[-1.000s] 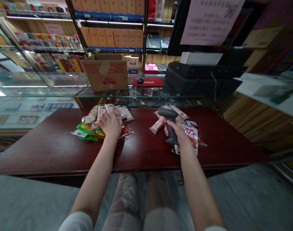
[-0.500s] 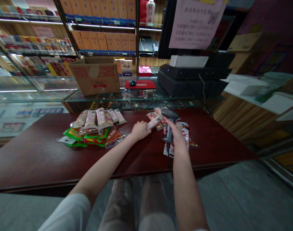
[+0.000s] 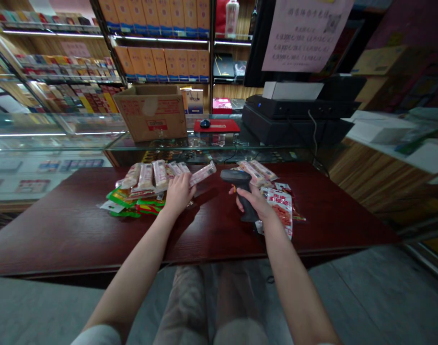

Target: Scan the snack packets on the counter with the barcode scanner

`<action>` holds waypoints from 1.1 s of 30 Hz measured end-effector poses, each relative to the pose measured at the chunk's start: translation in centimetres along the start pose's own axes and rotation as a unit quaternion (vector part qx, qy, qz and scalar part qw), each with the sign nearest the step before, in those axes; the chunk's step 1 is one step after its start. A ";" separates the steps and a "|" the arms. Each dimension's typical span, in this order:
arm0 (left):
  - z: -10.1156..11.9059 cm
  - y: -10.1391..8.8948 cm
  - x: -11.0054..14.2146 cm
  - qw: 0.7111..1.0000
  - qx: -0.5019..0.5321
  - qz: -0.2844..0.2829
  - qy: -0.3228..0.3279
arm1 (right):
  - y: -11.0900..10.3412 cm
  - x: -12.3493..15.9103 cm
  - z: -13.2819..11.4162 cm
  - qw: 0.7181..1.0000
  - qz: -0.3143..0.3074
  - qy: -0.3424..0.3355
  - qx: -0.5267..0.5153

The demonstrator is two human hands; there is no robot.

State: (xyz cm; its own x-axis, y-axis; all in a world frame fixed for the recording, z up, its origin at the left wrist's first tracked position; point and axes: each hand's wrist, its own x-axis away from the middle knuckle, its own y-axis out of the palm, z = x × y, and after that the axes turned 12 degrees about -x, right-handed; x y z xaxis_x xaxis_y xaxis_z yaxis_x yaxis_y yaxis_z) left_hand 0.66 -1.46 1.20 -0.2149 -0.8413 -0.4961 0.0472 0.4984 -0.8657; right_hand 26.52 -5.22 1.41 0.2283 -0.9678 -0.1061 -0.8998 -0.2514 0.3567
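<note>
cardboard box (image 3: 155, 117), contents hidden, is noted at eleven o'clock. slim film-wrapped snack (image 3: 203, 174) is grasped in left hand (image 3: 179, 192), at nine o'clock from the dark plastic scanner (image 3: 237, 176) gripped in right hand (image 3: 255, 201).

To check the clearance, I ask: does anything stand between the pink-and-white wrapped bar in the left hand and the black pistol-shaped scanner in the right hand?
Nothing visible does. Between the wrapped bar in the left hand and the scanner in the right hand, a gap shows the dark-red wooden table.
</note>
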 end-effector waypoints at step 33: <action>-3.1 -2.8 0.6 0.945 -0.039 0.083 -0.313 | 0.2 -0.1 0.5 0.999 0.035 -0.009 0.017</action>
State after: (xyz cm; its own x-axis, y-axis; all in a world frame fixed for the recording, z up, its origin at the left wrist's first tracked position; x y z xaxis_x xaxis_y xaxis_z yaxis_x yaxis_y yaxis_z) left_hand -2.61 -2.76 3.55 0.4089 -0.6976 -0.5884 -0.0475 0.6276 -0.7771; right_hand 26.12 -5.15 1.09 0.1577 -0.9826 -0.0986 -0.9256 -0.1818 0.3319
